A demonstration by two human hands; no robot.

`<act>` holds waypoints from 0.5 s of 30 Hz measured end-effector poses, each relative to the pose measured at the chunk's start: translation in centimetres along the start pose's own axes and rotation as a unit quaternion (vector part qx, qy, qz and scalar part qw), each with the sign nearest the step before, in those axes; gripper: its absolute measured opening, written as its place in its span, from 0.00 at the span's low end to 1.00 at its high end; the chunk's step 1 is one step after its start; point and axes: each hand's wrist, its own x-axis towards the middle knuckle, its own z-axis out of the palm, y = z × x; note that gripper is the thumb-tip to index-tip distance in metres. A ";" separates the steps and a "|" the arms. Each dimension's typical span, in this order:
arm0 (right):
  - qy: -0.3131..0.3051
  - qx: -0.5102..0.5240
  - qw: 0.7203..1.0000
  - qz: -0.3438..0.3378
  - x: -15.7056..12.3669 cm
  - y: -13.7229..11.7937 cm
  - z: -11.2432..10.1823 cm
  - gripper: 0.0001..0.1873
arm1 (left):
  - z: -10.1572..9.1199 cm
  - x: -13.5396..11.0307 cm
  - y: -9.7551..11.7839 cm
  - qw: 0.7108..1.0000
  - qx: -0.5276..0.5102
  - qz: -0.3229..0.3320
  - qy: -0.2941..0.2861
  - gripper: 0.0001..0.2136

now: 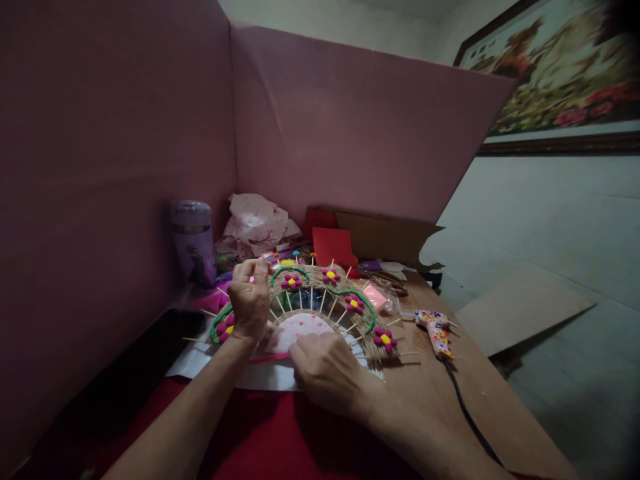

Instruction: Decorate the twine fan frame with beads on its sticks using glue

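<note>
A half-round fan-shaped craft piece point(345, 283) of thin wooden sticks woven with brown twine stands in front of me. Magenta flowers with yellow centres and curved green strips decorate its band, and pink spotted material point(300, 330) fills the inner half circle. At the upper left of the band is my left hand point(247, 300), its fingers pinched together; whatever is between them is too small to name. My right hand point(327, 367) is closed at the lower middle, beside a bright pink strip point(270, 358). Its fingertips are hidden from me.
A flower-patterned glue gun point(434, 327) with a black cord lies on the wooden table point(480, 400) at right. Behind are a purple tumbler point(193, 243), crumpled pink wrapping point(260, 220), red card point(333, 247) and brown cardboard point(385, 233). Pink panels point(350, 127) enclose the left and back.
</note>
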 end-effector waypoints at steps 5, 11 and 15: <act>0.171 0.225 0.932 0.226 -1.0 3.1 -0.3 0.06 | 0.5 -0.5 0.4 0.995 -0.086 -0.048 -0.026 0.09; 0.286 0.612 0.628 0.386 -1.1 4.7 0.9 0.12 | 1.7 -4.5 1.5 0.912 -0.128 -0.132 -0.366 0.11; 0.349 0.607 0.588 0.405 -1.5 4.8 1.3 0.13 | 1.9 -6.1 2.5 0.858 -0.114 -0.175 -0.470 0.15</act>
